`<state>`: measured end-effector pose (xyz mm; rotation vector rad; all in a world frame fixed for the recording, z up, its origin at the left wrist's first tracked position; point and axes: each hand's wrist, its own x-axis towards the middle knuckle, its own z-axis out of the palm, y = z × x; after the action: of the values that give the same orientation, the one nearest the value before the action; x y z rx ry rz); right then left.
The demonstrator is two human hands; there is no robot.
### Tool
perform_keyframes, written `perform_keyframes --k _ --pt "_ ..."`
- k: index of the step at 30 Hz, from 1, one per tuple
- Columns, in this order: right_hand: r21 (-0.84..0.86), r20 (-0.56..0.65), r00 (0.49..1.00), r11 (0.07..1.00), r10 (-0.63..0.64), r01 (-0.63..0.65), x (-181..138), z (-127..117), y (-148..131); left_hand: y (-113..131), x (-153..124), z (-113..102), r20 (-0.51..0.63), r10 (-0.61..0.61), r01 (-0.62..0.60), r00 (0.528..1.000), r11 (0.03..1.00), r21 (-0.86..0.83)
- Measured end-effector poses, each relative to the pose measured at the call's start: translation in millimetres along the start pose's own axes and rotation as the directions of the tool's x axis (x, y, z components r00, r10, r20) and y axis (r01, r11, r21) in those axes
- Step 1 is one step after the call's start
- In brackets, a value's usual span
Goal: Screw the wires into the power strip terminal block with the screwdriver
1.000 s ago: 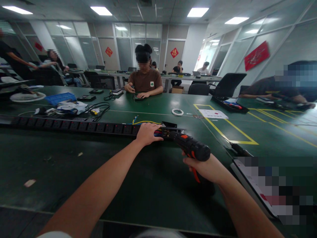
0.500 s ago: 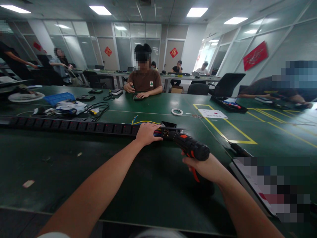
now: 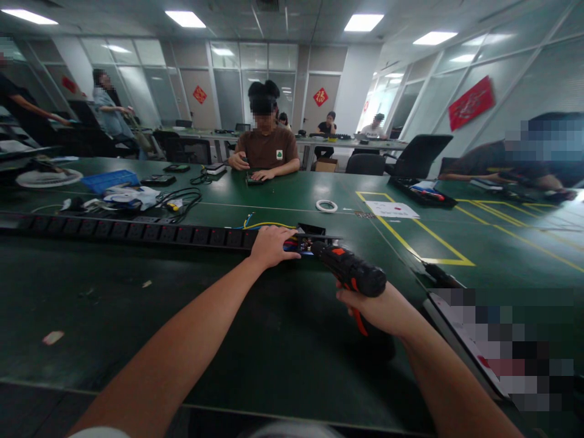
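Black power strip (image 3: 148,233) lies lengthwise on the green table (image 3: 255,328), its opened end (image 3: 308,244) just past my left hand, coloured wires showing inside. What changed in the last second: inside of that end now looks brighter and bluer, and the nose of the cordless driver (image 3: 351,267) sits slightly closer to it. I read that as the driver's lamp being on, so trigger likely pulled and the driver engaged there; can't confirm bit contact, tip too small to tell. The strip hasn't visibly shifted. Left hand (image 3: 272,246): fingers over the top, thumb along the near side, spread only about the strip's width, holding it steady. Right hand (image 3: 371,307): wrapped round the driver's grip, closed on it; index finger mostly hidden. Thin dark bar (image 3: 331,237) lies across the opened end, its tip sticking out past it. Yellow wire (image 3: 271,225) runs along the far side. Further out: white ring (image 3: 326,211) beyond the end, black cables (image 3: 189,204) and blue tray (image 3: 110,181) far left, co-worker (image 3: 267,146) seated opposite.
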<state>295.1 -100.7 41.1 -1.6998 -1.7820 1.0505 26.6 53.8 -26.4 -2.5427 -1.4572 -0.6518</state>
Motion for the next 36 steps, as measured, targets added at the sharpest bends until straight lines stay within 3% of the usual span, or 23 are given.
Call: perform_keyframes --k 24,36 --pt "-0.020 -0.004 1.000 1.000 0.002 -0.002 1.9 1.0 3.4 -1.3 -0.2 2.3 -0.021 0.007 -0.007 1.000 1.000 -0.011" --pt "-0.134 -0.048 0.993 0.986 -0.104 0.096 -5.0 3.7 -5.7 2.5 0.7 -2.6 -0.004 -0.009 0.009 1.000 1.000 -0.015"
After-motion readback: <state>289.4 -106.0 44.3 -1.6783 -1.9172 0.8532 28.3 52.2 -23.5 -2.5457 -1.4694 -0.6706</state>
